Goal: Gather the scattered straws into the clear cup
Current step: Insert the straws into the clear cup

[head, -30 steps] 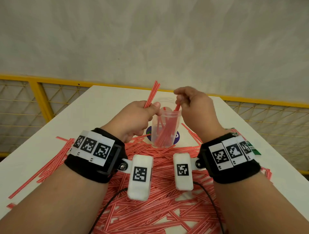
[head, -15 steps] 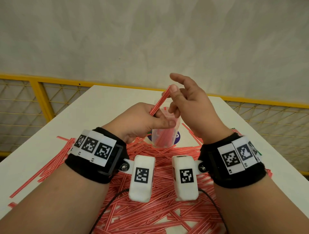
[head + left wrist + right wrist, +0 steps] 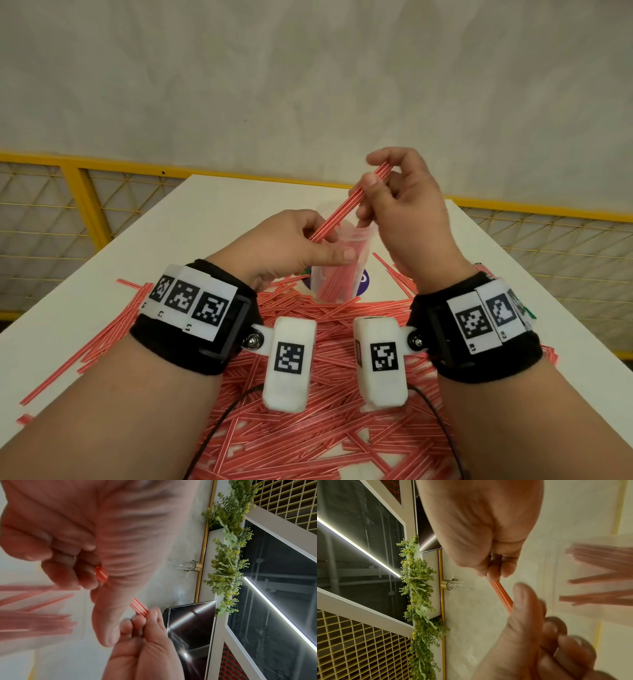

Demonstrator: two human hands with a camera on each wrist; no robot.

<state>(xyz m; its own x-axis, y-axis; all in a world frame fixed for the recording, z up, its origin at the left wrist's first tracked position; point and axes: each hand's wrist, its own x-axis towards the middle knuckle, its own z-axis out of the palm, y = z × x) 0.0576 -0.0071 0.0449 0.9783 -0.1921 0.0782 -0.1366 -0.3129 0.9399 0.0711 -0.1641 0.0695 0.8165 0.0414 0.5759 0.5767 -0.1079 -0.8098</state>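
Since half a second ago the right hand point(image 3: 404, 219) has closed its fingers point(image 3: 368, 180) on the upper end of the straw bundle point(image 3: 349, 204), which earlier it only touched with spread fingers; the left hand point(image 3: 284, 246) has stayed low beside the cup point(image 3: 337, 274). The bundle is a few thin red straws with fine white stripes, held side by side, tilted from lower left to upper right above the cup's mouth. The left grip pinches its lower end between thumb and curled fingers; the right grip pinches the top between thumb and forefinger. In the right wrist view the bundle point(image 3: 501, 595) runs straight between the two hands and looks orange-red and ribbed; in the left wrist view only short pieces of it point(image 3: 139, 606) show beside the fingers.

The cup is clear plastic, upright, near the far middle of the white table point(image 3: 205, 219), and holds a leaning sheaf of the same red straws. Loose straws point(image 3: 329, 431) lie criss-crossed in a thick heap from the cup's base to the near edge, with a looser band point(image 3: 102, 339) trailing toward the left edge
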